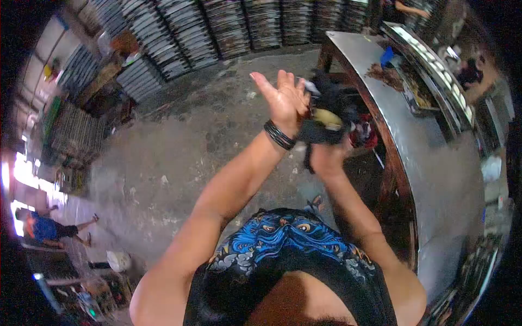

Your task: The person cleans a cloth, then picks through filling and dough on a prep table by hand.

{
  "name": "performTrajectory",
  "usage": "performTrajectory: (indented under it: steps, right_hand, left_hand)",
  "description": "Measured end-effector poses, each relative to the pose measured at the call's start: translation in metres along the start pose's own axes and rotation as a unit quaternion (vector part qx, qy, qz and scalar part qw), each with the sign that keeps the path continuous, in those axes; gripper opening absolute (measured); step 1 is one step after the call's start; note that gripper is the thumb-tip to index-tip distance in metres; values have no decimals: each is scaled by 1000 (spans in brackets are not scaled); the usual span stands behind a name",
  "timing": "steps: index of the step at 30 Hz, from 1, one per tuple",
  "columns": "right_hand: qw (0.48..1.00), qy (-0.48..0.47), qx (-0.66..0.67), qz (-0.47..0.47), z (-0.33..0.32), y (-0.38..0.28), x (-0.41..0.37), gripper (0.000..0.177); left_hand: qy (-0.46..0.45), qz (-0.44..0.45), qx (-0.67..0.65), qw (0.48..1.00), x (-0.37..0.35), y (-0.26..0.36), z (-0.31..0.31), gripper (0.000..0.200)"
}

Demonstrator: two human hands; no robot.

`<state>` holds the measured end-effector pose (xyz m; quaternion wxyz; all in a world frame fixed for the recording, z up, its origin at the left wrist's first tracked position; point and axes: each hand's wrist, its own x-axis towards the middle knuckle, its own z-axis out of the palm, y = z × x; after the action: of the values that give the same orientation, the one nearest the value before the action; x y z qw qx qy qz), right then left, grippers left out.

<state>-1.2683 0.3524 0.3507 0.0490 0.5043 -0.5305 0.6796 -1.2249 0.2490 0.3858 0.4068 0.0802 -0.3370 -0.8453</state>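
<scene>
My left hand [283, 100], with black bands round its wrist, is raised in front of me, palm up and fingers spread. Close to its right side is a blurred dark bundle [322, 129] with a yellowish patch. My right hand [329, 157] is at the lower edge of this bundle and seems to hold it from below. Motion blur hides the fingers of my right hand and the exact shape of the bundle.
A metal-topped table [429, 179] with wooden legs runs along the right, bearing a blue item [386, 57] and brown scraps. Stacked trays [234, 30] line the back. A person [46, 227] in blue is at the far left; another person's arm shows top right.
</scene>
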Motion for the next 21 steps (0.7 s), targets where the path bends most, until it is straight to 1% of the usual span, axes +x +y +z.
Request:
performTrajectory:
  steps: [1,2,3,4,5,6,8,9,10,11,12,13,14,15,16,17,18,19,20,21]
  right_hand:
    - [999,-8,-23,-41,9,-14,9,45]
    - [998,-12,-25,-56,14,-19,12,49]
    - [1000,-2,9,-8,14,-12,7,48]
    - [999,7,27,21,14,-7,5,48]
    - [998,18,46,50,13,-4,3,47]
    - [996,25,46,66,12,-3,1,47]
    - [999,39,-11,11,11,-4,3,46]
    - [995,44,-70,-55,8,-6,4,46]
    - [992,52,-83,-81,6,-6,6,45]
    - [995,63,-50,-63,7,-8,7,44]
    - [997,78,13,-16,8,-8,6,44]
    - [993,94,74,25,8,-6,9,43]
    - [988,91,110,58,5,1,19,46]
    - [991,107,11,83,-3,20,27,51]
    - [984,137,-96,60,-7,31,35,51]
    - [962,171,-209,46,-12,43,43,52]
    - [925,209,-314,39,-15,53,52,53]
    - [975,162,-122,93,-20,59,57,52]
    - [981,106,75,143,-31,68,62,50]
    - [971,107,106,186,-45,72,59,49]
  left_hand:
    - [-56,8,75,996,-7,-16,-8,110]
    - [-149,5,-64,987,8,-31,-21,100]
    - [-242,-28,-215,946,24,-45,-35,93]
    - [-323,-82,-331,883,40,-59,-48,87]
    - [-327,-101,-308,888,37,-60,-40,86]
    - [-326,-116,-287,893,31,-61,-35,85]
    - [-327,-140,-238,904,24,-56,-24,83]
    - [-325,-148,-214,909,18,-54,-19,82]
    - [-320,-155,-191,915,12,-52,-17,81]
    - [-250,-138,-164,944,6,-52,-12,83]
    - [-177,-123,-131,968,-1,-51,-6,84]
    - [-158,-46,-24,986,-12,-47,-2,82]
    - [-134,31,82,987,-23,-43,6,81]
    - [-64,-2,91,994,-30,-47,18,78]
    - [-14,8,49,999,-41,-68,25,83]
    - [-19,-4,27,999,-44,-74,25,86]
    - [-27,-15,5,1000,-45,-78,24,88]
    - [-37,-24,-17,999,-42,-81,25,90]
    - [-49,-32,-40,997,-37,-82,26,93]
    - [-57,-45,-62,995,-36,-82,26,96]
